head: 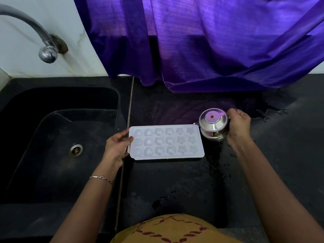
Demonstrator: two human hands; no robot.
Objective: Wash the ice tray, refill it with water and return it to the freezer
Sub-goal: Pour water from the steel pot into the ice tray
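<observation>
A white ice tray [166, 142] with several shaped cavities lies flat on the black counter [175, 181], just right of the sink. My left hand [117, 146] grips its left end, thumb on the rim. A small steel pot [213, 124] stands at the tray's far right corner, its rim tipped a little toward the tray. My right hand [238, 127] holds the pot from its right side, fingers curled round it. Whether the cavities hold water I cannot tell.
A black sink [57, 137] with a metal drain [75, 150] takes up the left. A chrome tap [45, 50] comes out of the white wall above it. A purple curtain [201, 41] hangs down to the counter's back. Water patches wet the counter at right and front.
</observation>
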